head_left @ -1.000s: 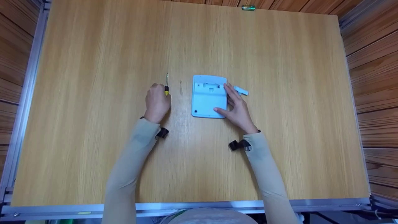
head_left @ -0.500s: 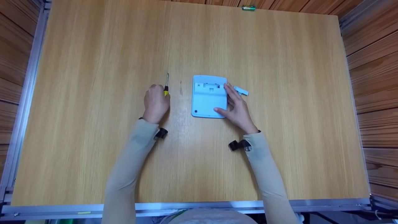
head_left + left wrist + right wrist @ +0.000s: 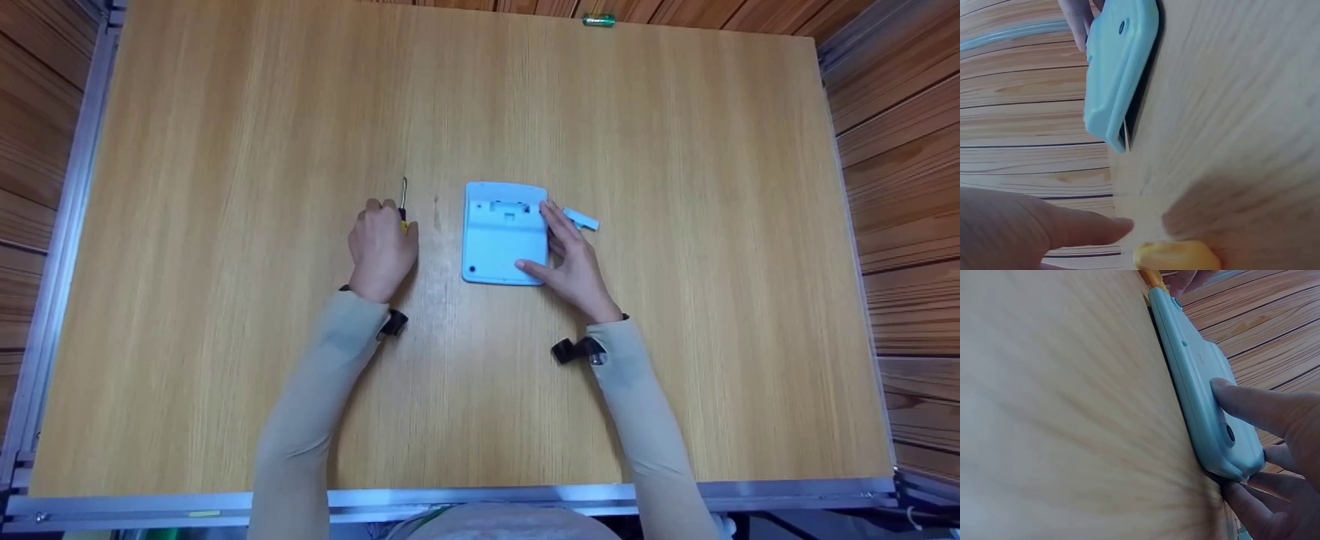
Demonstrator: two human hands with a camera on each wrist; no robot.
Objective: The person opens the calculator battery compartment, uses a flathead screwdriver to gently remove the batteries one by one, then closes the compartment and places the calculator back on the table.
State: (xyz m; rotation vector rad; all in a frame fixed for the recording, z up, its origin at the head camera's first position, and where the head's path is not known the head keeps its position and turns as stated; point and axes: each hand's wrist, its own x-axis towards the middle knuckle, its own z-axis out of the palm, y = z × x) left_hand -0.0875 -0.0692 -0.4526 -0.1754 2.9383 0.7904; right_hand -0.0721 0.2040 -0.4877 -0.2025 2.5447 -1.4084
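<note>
A light blue calculator (image 3: 504, 244) lies back side up on the table, its battery compartment uncovered. My right hand (image 3: 574, 266) holds its right side, thumb on the back and fingers along the edge, as the right wrist view shows. To the left, my left hand (image 3: 381, 251) is over a screwdriver (image 3: 403, 196) with a yellow and black handle, shaft pointing away. In the left wrist view the straight thumb (image 3: 1081, 228) stands apart from the yellow handle (image 3: 1176, 256), which lies close to the tabletop; the other fingers are mostly hidden.
Just right of the calculator lies a small light blue battery cover (image 3: 581, 219), close to the right fingers. A green battery (image 3: 599, 20) is beyond the far edge of the wooden table (image 3: 675, 150). A metal rail (image 3: 480, 498) runs along the near edge.
The left hand's fist has loosened around the screwdriver, the thumb moving away to the right, and the hand has shifted slightly. The right hand and calculator stay in place.
</note>
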